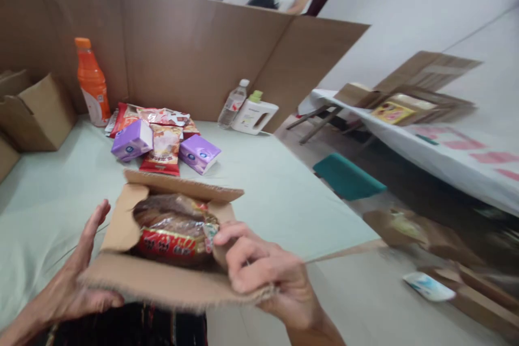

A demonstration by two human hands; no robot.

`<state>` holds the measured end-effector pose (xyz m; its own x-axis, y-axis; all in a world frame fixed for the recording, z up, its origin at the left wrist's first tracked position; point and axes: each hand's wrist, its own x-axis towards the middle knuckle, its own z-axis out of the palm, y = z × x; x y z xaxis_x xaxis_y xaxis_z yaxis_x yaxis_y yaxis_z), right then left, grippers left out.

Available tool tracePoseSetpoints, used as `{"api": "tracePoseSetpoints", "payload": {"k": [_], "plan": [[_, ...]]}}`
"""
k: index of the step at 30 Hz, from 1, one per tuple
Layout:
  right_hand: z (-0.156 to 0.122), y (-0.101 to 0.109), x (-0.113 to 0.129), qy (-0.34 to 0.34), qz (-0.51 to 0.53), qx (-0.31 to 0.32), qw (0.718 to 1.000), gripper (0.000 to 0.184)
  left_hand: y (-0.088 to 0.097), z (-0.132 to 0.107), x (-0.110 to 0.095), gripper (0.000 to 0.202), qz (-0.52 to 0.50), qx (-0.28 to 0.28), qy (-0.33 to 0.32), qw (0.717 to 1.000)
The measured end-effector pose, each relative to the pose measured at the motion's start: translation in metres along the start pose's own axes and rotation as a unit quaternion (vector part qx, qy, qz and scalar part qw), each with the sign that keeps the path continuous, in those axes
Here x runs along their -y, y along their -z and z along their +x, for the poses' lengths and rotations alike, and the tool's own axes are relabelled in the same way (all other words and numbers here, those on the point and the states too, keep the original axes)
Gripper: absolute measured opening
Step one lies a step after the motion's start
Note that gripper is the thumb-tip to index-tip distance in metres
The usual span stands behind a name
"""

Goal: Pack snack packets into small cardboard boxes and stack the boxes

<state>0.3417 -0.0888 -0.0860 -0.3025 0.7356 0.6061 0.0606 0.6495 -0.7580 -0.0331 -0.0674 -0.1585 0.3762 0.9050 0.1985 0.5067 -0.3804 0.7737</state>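
An open cardboard box (162,278) is tilted toward me at the near edge of the table. Inside it lies a plastic-wrapped brown loaf, probably bread (172,221), with a red label and a gathered wrapper end on the right. My right hand (263,270) grips the box's right end flap, its fingertips close against that gathered wrapper end. Along the left side of the box, my left hand (77,281) is open, thumb and fingers apart; whether it touches the cardboard I cannot tell.
Behind the box lie purple tissue packs (200,153) and red snack bags (162,148). An orange bottle (92,84), a clear bottle (234,105) and a white jug (255,116) stand by a cardboard screen (194,54). Small boxes (44,113) stand left. A teal stool (348,175) is right.
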Motion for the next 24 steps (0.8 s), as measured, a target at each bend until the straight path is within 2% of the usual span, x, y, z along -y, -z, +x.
{"api": "tracePoseSetpoints", "payload": {"k": [2,4,7,9,11,15,18,19,20,22,24], "plan": [[0.01,-0.008,0.007,-0.009,0.029,0.118,0.993,0.025,0.006,-0.002,0.005,0.126,-0.057,0.013,0.022,0.998],[0.019,-0.007,0.012,-0.028,0.063,0.173,0.983,0.031,0.01,-0.002,0.011,0.132,-0.113,0.018,0.038,0.993],[0.033,0.0,0.02,-0.074,0.069,0.17,0.98,0.042,0.01,0.003,0.015,0.145,-0.164,0.027,0.025,0.986],[0.044,0.002,0.025,-0.093,-0.017,0.152,0.984,0.038,0.007,0.006,0.013,0.145,-0.166,0.031,0.023,0.985],[0.056,-0.002,0.029,-0.084,-0.156,0.157,0.972,0.033,0.005,0.008,0.011,0.144,-0.161,0.036,0.038,0.986],[0.077,-0.022,0.024,-0.027,-0.387,0.234,0.891,0.038,0.001,0.007,0.011,0.139,-0.167,0.042,0.035,0.984],[0.086,-0.039,0.013,-0.02,-0.477,0.293,0.828,0.015,-0.002,0.006,0.013,0.135,-0.175,0.04,0.01,0.984],[0.088,-0.044,0.011,-0.023,-0.487,0.315,0.815,0.005,-0.003,0.006,0.014,0.136,-0.174,0.04,0.003,0.984],[0.09,-0.049,0.009,-0.025,-0.483,0.334,0.809,0.007,-0.004,0.005,0.015,0.137,-0.17,0.041,-0.004,0.985],[0.093,-0.054,0.01,-0.029,-0.446,0.349,0.824,0.021,-0.004,0.005,0.017,0.135,-0.156,0.04,-0.016,0.987],[0.091,-0.053,0.013,-0.036,-0.384,0.319,0.866,0.029,-0.003,0.004,0.019,0.133,-0.138,0.041,-0.022,0.989]]}}
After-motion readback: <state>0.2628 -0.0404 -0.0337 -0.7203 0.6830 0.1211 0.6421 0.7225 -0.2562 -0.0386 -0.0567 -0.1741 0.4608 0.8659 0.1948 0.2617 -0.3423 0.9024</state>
